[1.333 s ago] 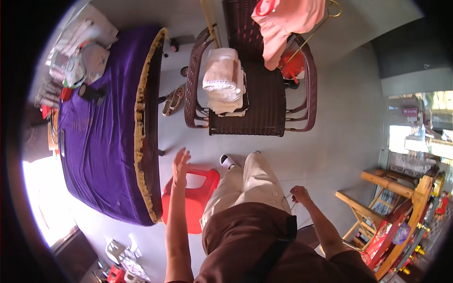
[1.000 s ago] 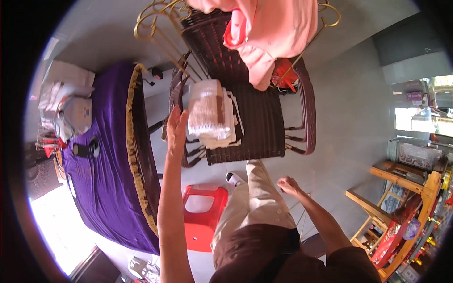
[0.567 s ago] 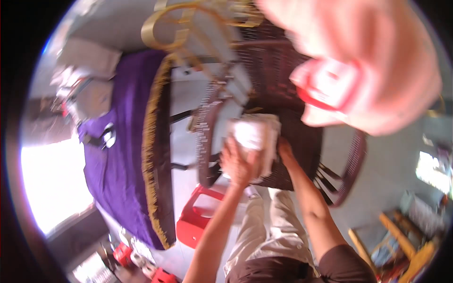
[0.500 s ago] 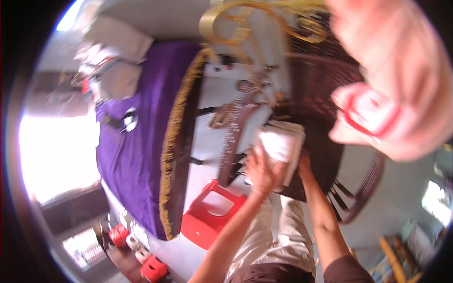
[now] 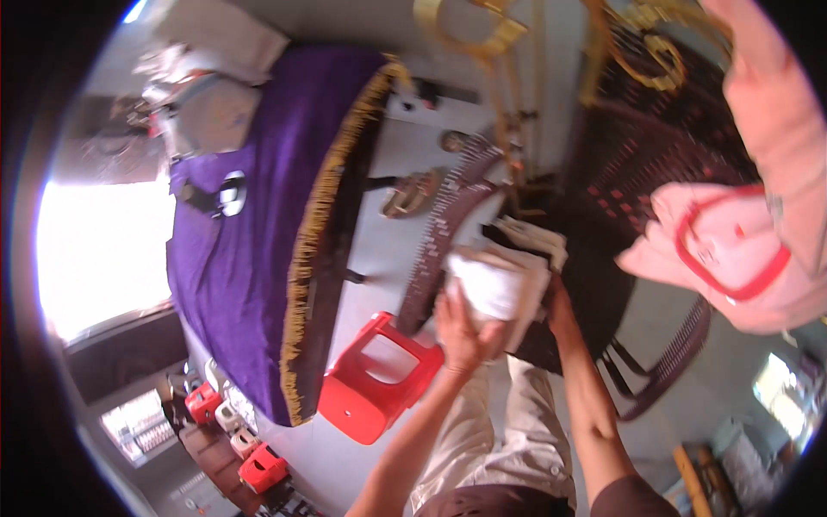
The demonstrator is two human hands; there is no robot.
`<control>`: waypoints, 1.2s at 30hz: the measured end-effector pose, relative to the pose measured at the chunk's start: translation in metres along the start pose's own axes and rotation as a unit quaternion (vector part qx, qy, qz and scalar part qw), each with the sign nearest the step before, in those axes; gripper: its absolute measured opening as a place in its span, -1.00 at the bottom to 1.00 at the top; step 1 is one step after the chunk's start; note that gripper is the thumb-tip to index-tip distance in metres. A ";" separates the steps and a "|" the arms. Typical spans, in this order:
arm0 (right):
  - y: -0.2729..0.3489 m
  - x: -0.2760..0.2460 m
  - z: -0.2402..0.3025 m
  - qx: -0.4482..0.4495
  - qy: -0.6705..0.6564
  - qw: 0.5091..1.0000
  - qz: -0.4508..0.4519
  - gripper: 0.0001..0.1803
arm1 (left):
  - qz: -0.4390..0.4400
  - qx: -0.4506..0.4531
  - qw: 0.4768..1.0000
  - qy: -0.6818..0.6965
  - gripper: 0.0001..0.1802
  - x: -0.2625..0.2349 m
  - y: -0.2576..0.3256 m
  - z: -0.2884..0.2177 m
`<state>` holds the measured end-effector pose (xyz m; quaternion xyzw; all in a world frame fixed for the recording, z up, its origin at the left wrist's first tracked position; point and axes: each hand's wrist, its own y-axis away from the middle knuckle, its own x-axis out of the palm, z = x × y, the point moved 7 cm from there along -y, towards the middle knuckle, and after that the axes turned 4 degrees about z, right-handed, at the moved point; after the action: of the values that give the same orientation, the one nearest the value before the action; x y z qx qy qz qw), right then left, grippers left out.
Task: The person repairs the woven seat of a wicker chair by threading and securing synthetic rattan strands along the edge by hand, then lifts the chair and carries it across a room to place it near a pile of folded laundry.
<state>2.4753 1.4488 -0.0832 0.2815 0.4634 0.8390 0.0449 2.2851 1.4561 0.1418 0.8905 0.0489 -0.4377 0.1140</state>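
A thick stack of folded whitish cloths (image 5: 495,289) is held over the seat of a dark brown plastic chair (image 5: 586,302). My left hand (image 5: 465,332) wraps the stack's near left side, with the thumb toward the right. Along the right side my right hand (image 5: 558,302) grips it, its fingers mostly hidden behind the cloths. At the far edge, a cream folded piece (image 5: 538,237) and a dark layer stand slightly apart from the front cloths. Whether these are separate pieces I cannot tell.
A table with a purple, gold-fringed cloth (image 5: 250,233) stands at left. A red plastic stool (image 5: 379,379) sits near my left leg. Pink fabric with a red trim loop (image 5: 732,246) hangs at right. Gold curled metalwork (image 5: 482,34) rises at the far side. Sandals (image 5: 409,194) lie on the floor.
The far layers of the stack have spread apart from the front ones, showing a dark layer between. Both hands keep their hold. My view has shifted a little.
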 end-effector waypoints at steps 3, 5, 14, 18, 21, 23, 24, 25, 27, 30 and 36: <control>-0.038 -0.033 -0.018 -0.102 -0.100 0.989 0.036 -0.48 | -0.009 0.019 0.999 0.045 0.07 -0.017 0.002 0.007; -0.053 -0.040 -0.040 -0.027 -0.129 0.991 -0.006 -0.49 | -0.024 0.044 0.997 0.055 0.07 -0.020 0.001 0.003; -0.033 -0.018 -0.064 0.092 -0.145 0.983 0.070 -0.49 | 0.001 0.065 0.998 -0.014 0.11 -0.026 0.032 -0.004; 0.028 -0.013 -0.061 0.093 -0.117 0.982 0.112 -0.49 | 0.023 0.082 0.996 -0.018 0.11 -0.039 0.090 -0.021; 0.081 -0.010 -0.049 0.095 -0.103 0.981 0.137 -0.49 | 0.064 0.072 0.995 -0.024 0.11 -0.046 0.133 -0.037; 0.115 -0.010 -0.039 0.092 -0.093 0.980 0.151 -0.48 | 0.084 0.100 0.991 -0.020 0.05 -0.051 0.155 -0.054; 0.127 -0.011 -0.032 0.088 -0.091 0.980 0.154 -0.48 | 0.100 0.127 0.987 -0.020 0.04 -0.051 0.170 -0.058; 0.141 -0.012 -0.025 0.084 -0.088 0.980 0.159 -0.48 | 0.116 0.154 0.981 -0.020 -0.01 -0.050 0.187 -0.062; 0.163 -0.015 -0.007 0.068 -0.085 0.981 0.161 -0.48 | 0.121 0.198 0.972 0.047 -0.22 -0.057 0.197 -0.084; 0.181 -0.013 0.012 0.059 -0.080 0.980 0.174 -0.48 | 0.145 0.246 0.955 0.073 -0.39 -0.057 0.215 -0.108; 0.192 0.003 0.020 0.058 -0.068 0.976 0.197 -0.48 | 0.103 0.180 0.977 0.038 -0.27 -0.058 0.200 -0.114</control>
<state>2.5186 1.3561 0.0803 0.4256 0.4424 0.7823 -0.1061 2.3741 1.2913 0.2872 0.9126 -0.1188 -0.3912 -0.0055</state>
